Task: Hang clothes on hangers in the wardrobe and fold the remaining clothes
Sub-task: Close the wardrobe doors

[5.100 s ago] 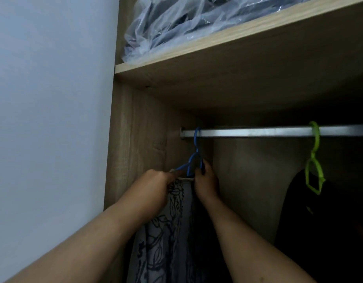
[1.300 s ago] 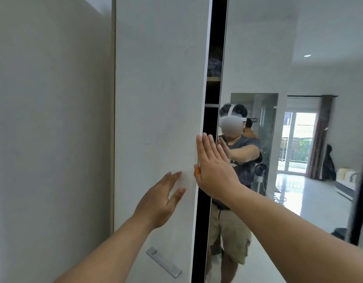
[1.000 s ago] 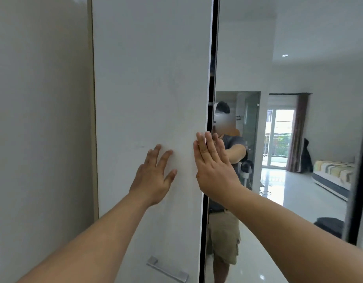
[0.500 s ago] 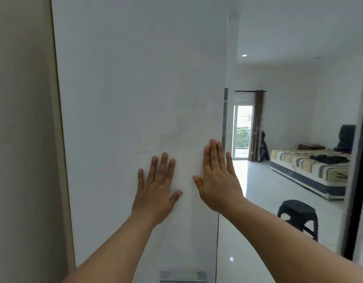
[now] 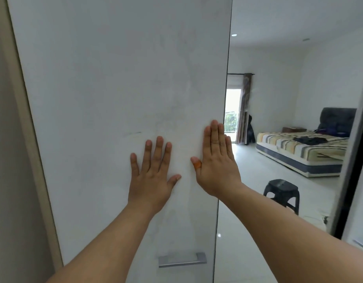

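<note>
A white wardrobe door (image 5: pixel 107 94) fills the left and middle of the view, and it hides the wardrobe's inside. My left hand (image 5: pixel 153 174) lies flat on the door with its fingers spread. My right hand (image 5: pixel 216 160) presses flat on the door's right edge, fingers straight and together. A mirrored door (image 5: pixel 278 99) adjoins on the right. Its reflection shows dark clothes (image 5: pixel 310 140) lying on a striped bed (image 5: pixel 299 152).
A metal handle (image 5: pixel 182 260) sits low on the white door. The mirror also reflects a black plastic stool (image 5: pixel 281 193), a dark chair (image 5: pixel 336 121) and a curtained window. A beige wall (image 5: pixel 11 180) is on the left, and a dark door edge (image 5: pixel 352 180) on the right.
Five seconds ago both hands held a blue hanger on the rail inside. The doors have since swung shut under my flat palms, the dark gap between them has closed, and my view has shifted right.
</note>
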